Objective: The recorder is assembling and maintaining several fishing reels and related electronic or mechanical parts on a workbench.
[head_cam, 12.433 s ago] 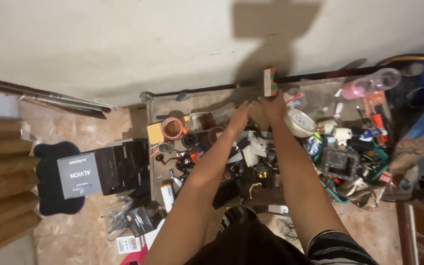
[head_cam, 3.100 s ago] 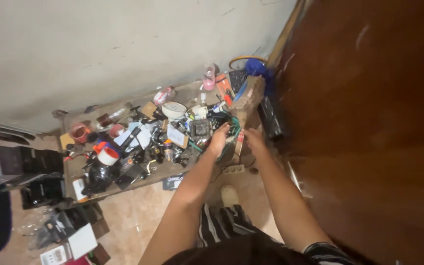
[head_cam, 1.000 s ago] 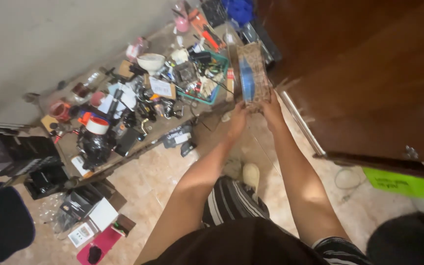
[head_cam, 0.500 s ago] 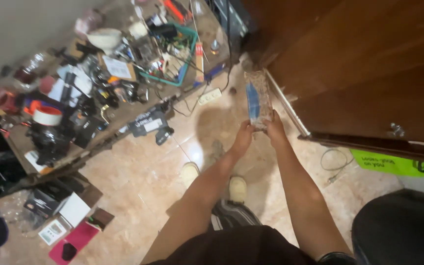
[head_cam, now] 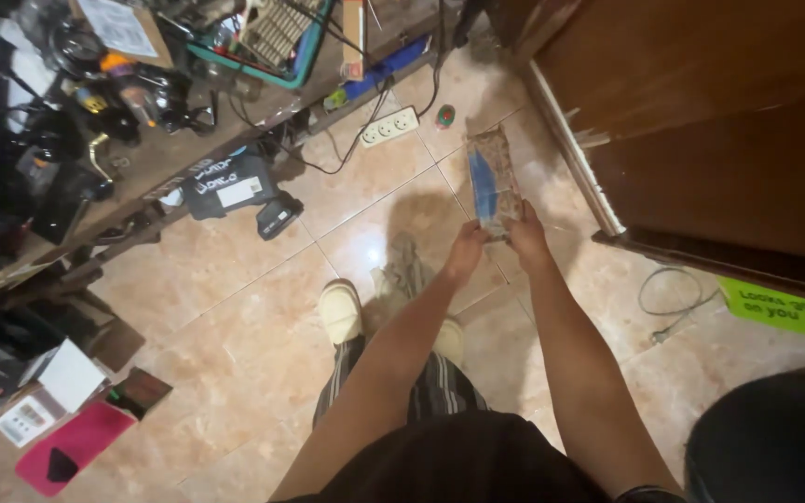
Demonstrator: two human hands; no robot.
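Clear packet [head_cam: 493, 183] with blue inside, held above the floor; green sign [head_cam: 786, 313] at right; pink flat package [head_cam: 73, 447] bottom left.

The clear packet [head_cam: 493, 182] is blurred, so the blue thing inside cannot be told. The cluttered shelf [head_cam: 179, 158] is cut off by the top and left edges, and the dark round thing [head_cam: 775, 438] by the bottom right corner

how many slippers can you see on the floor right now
2. One pale slipper sits on the tiled floor left of the left forearm; the other shows only partly between the two forearms, mostly hidden. No spare ones are visible.
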